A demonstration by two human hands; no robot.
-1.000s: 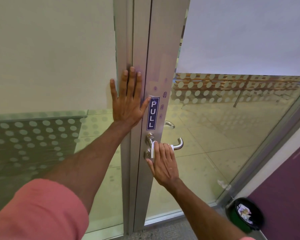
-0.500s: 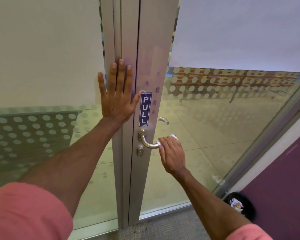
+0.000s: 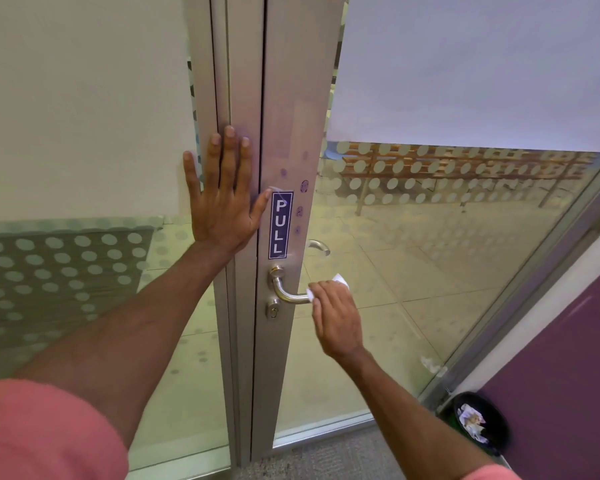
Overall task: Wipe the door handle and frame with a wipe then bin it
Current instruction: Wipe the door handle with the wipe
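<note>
A silver lever door handle (image 3: pixel 284 293) sticks out of the aluminium door frame (image 3: pixel 284 116), below a blue PULL sticker (image 3: pixel 280 224). My right hand (image 3: pixel 335 320) is wrapped around the handle's free end with a white wipe (image 3: pixel 340 280) under its fingers; only a corner of the wipe shows. My left hand (image 3: pixel 222 199) lies flat with spread fingers on the frame post left of the sticker. A black bin (image 3: pixel 475 422) with crumpled paper inside stands on the floor at the lower right.
Glass panels with frosted dots (image 3: pixel 430 237) flank the frame on both sides. A keyhole (image 3: pixel 273 310) sits under the handle. A purple wall (image 3: pixel 568 375) runs along the right, behind the bin. Grey carpet (image 3: pixel 326 459) lies at the door's foot.
My right hand slid with the wipe from the handle's base by the keyhole out along the lever to its free end. My left hand stayed flat on the frame.
</note>
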